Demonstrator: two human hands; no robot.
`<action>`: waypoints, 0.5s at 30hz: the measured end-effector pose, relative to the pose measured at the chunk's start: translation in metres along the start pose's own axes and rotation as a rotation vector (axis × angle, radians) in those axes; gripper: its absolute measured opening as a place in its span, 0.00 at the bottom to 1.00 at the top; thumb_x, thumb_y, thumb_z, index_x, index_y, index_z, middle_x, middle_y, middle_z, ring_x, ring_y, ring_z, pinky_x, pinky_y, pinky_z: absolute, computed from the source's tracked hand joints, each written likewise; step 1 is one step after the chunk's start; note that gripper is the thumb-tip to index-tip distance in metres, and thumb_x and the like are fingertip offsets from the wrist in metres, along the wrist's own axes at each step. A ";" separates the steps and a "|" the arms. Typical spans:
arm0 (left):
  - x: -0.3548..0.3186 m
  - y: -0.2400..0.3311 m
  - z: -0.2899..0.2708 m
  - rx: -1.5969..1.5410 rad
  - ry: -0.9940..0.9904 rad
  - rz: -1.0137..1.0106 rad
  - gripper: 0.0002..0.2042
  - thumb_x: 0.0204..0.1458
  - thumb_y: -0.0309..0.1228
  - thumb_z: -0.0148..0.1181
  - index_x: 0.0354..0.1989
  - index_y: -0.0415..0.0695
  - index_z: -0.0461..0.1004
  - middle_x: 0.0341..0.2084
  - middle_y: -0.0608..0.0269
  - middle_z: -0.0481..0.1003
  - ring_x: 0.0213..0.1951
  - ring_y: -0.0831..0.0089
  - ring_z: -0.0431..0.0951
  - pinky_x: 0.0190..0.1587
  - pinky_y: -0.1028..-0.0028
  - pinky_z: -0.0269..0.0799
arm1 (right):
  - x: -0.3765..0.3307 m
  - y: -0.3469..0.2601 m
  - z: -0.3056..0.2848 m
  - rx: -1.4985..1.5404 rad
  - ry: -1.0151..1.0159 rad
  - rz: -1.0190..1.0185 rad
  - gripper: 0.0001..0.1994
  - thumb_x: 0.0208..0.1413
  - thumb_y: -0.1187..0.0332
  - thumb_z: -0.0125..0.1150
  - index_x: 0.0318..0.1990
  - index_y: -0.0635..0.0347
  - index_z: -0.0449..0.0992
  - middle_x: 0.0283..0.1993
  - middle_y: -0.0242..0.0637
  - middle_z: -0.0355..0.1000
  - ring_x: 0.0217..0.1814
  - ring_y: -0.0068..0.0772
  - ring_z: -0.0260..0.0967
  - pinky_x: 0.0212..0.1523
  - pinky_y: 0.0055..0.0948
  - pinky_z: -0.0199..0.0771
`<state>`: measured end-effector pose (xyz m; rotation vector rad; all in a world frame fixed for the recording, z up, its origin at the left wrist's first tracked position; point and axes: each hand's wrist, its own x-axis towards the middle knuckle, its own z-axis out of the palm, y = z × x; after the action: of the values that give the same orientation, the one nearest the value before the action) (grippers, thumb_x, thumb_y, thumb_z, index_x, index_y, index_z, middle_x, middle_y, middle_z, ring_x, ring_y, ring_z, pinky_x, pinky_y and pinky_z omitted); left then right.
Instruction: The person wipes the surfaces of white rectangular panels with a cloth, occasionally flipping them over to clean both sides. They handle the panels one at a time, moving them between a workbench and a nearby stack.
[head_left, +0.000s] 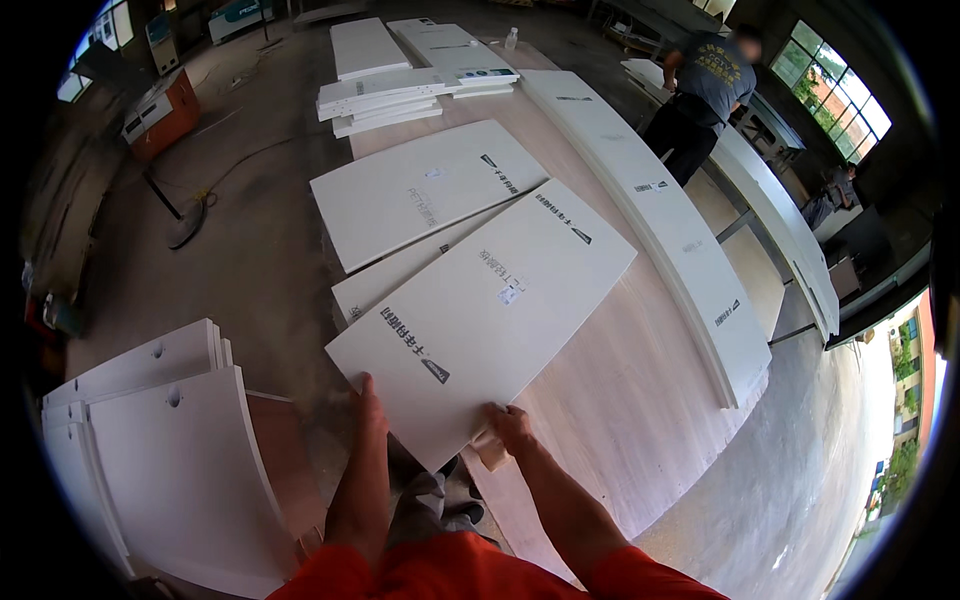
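Observation:
A white rectangular panel (480, 310) with printed markings and a small label lies slanted across other panels, its near corner jutting past the table edge toward me. My left hand (370, 408) grips its near left edge, thumb on top and fingers hidden beneath. At the near right edge, my right hand (510, 428) is closed around the rim. A tan piece (490, 452) of unclear kind shows just under that hand; whether the hand holds it too I cannot tell. Beneath and behind lie a partly covered panel (375, 285) and another white panel (420, 190).
The panels rest on a long wood-toned table (640, 400). Long white boards (660, 210) line its right side; stacked panels (385, 95) stand at the far end. More panels (180, 440) lean at my left. A co-worker (705, 90) bends over another bench at far right.

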<state>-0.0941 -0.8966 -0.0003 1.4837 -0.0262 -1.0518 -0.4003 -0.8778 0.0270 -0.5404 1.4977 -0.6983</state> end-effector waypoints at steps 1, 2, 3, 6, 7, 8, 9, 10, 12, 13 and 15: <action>-0.016 -0.005 -0.006 -0.006 -0.022 -0.089 0.37 0.61 0.51 0.61 0.70 0.34 0.61 0.63 0.51 0.70 0.61 0.57 0.73 0.63 0.57 0.69 | 0.000 0.033 -0.023 -0.061 0.005 0.019 0.20 0.58 0.58 0.71 0.48 0.68 0.81 0.41 0.35 0.80 0.36 0.26 0.75 0.36 0.32 0.77; -0.029 -0.010 -0.021 -0.016 -0.018 -0.169 0.42 0.61 0.56 0.60 0.72 0.35 0.59 0.65 0.50 0.69 0.63 0.57 0.72 0.65 0.57 0.67 | -0.021 0.045 -0.024 -0.105 0.009 0.022 0.21 0.58 0.57 0.71 0.48 0.67 0.81 0.42 0.34 0.80 0.37 0.26 0.75 0.36 0.31 0.77; -0.033 -0.019 -0.048 -0.116 -0.154 -0.156 0.41 0.58 0.58 0.62 0.68 0.34 0.64 0.64 0.49 0.69 0.63 0.57 0.72 0.64 0.56 0.69 | -0.051 0.051 -0.024 -0.152 0.004 0.026 0.21 0.58 0.56 0.72 0.48 0.66 0.82 0.42 0.34 0.80 0.37 0.25 0.75 0.36 0.30 0.76; -0.068 -0.019 -0.070 0.058 0.004 -0.045 0.42 0.54 0.60 0.66 0.62 0.31 0.70 0.59 0.46 0.74 0.55 0.54 0.78 0.55 0.55 0.76 | -0.102 0.093 -0.043 -0.172 -0.044 0.098 0.25 0.57 0.53 0.73 0.51 0.66 0.81 0.43 0.34 0.80 0.42 0.26 0.76 0.42 0.29 0.78; -0.084 -0.015 -0.072 0.162 0.084 -0.009 0.42 0.53 0.60 0.67 0.60 0.30 0.71 0.57 0.45 0.75 0.53 0.54 0.79 0.53 0.55 0.78 | -0.108 0.111 -0.051 -0.194 -0.054 0.168 0.25 0.57 0.53 0.73 0.52 0.67 0.81 0.44 0.35 0.80 0.44 0.27 0.76 0.44 0.30 0.78; -0.091 -0.020 -0.081 0.200 0.087 0.000 0.42 0.52 0.61 0.67 0.58 0.28 0.72 0.54 0.44 0.76 0.51 0.53 0.80 0.50 0.55 0.79 | -0.126 0.115 -0.051 -0.209 -0.044 0.179 0.29 0.55 0.51 0.73 0.54 0.68 0.79 0.48 0.39 0.80 0.49 0.30 0.77 0.50 0.32 0.79; -0.096 -0.029 -0.097 0.237 0.092 0.010 0.43 0.52 0.61 0.68 0.55 0.26 0.73 0.52 0.43 0.78 0.48 0.53 0.81 0.48 0.55 0.80 | -0.149 0.108 -0.048 -0.257 -0.029 0.202 0.31 0.54 0.50 0.73 0.55 0.69 0.78 0.49 0.41 0.80 0.51 0.31 0.77 0.51 0.32 0.79; -0.103 -0.037 -0.109 0.276 0.096 0.015 0.43 0.51 0.62 0.68 0.53 0.24 0.74 0.49 0.42 0.79 0.46 0.53 0.82 0.46 0.54 0.81 | -0.173 0.094 -0.050 -0.305 -0.009 0.227 0.33 0.53 0.49 0.74 0.56 0.70 0.77 0.50 0.42 0.79 0.52 0.32 0.77 0.52 0.32 0.79; -0.129 -0.051 -0.118 0.397 0.127 -0.033 0.43 0.50 0.63 0.68 0.46 0.21 0.75 0.45 0.40 0.80 0.43 0.53 0.83 0.43 0.54 0.82 | -0.196 0.102 -0.068 -0.302 0.023 0.290 0.40 0.48 0.46 0.76 0.58 0.74 0.73 0.54 0.48 0.78 0.57 0.36 0.77 0.55 0.33 0.79; -0.142 -0.060 -0.123 0.458 0.147 -0.056 0.44 0.50 0.63 0.68 0.43 0.20 0.76 0.43 0.39 0.80 0.41 0.52 0.84 0.42 0.54 0.83 | -0.203 0.113 -0.080 -0.290 0.028 0.293 0.41 0.48 0.47 0.76 0.59 0.74 0.73 0.54 0.48 0.78 0.56 0.36 0.77 0.55 0.33 0.79; -0.163 -0.082 -0.133 0.459 0.158 -0.040 0.43 0.50 0.63 0.68 0.40 0.19 0.76 0.42 0.39 0.80 0.41 0.52 0.84 0.41 0.54 0.83 | -0.221 0.119 -0.097 -0.271 0.025 0.296 0.41 0.48 0.48 0.76 0.59 0.75 0.72 0.53 0.48 0.79 0.55 0.36 0.78 0.54 0.34 0.79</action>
<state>-0.1541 -0.6789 0.0046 1.9866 -0.1340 -0.9980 -0.4749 -0.6287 0.0956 -0.5000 1.6644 -0.2751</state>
